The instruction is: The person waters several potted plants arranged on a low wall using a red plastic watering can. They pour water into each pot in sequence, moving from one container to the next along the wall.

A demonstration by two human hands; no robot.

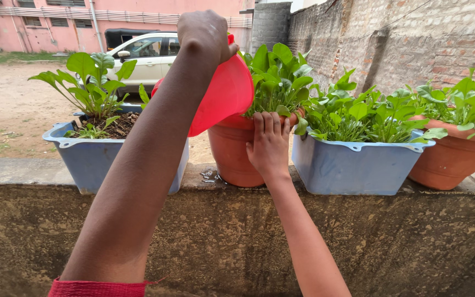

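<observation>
My left hand (204, 36) is raised high and grips a red plastic mug (224, 96), which is tilted over a terracotta pot (232, 157) on the wall ledge. The pot holds a bushy green leafy plant (276, 77). My right hand (269, 144) lies flat against the pot's front, with its fingers reaching up to the rim under the leaves. I cannot see any water leaving the mug.
A blue rectangular planter (86, 159) with a few plants stands left of the pot. Another blue planter (353, 168) and a second terracotta pot (452, 159) stand to the right. All rest on a concrete ledge (12, 170). A brick wall (413, 38) runs behind, and a pale car (144, 52) is parked beyond.
</observation>
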